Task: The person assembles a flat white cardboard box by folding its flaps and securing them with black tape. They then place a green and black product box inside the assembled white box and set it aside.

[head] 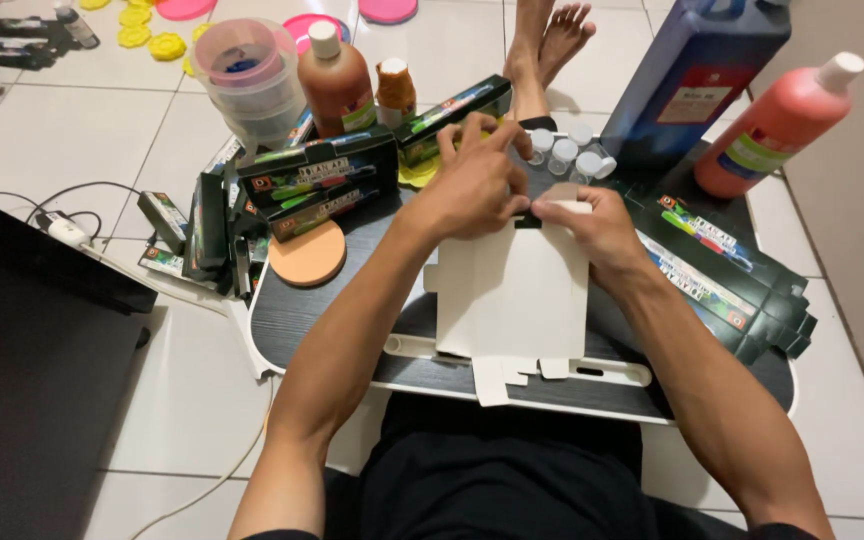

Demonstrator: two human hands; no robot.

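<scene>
— Tray first: what carries everything?

— Dark wood-grain lap tray with a white rim, set across the person's lap above a pale tiled floor. At its far right corner stands a tall dark blue plastic bottle, and just beside it leans a coral-pink squeeze bottle with a white cap.

— And in the middle?

— A flat, unfolded white cardboard carton blank lies from the tray's centre to its near edge, its small tabs hanging over the rim. Both hands meet at its far end.

— How do the hands stand?

— The left hand is closed in a pinch, thumb and fingers pressing the blank's top flap. The right hand likewise grips that flap, its fingertips touching the left's.

— What lies around them?

— Along the right edge, a pile of flattened dark green printed cartons. At the far left corner, stacked folded dark green boxes, behind them a brown bottle with a white cap. Near the left edge, a round orange disc. Past the hands, a cluster of small clear vials.
</scene>
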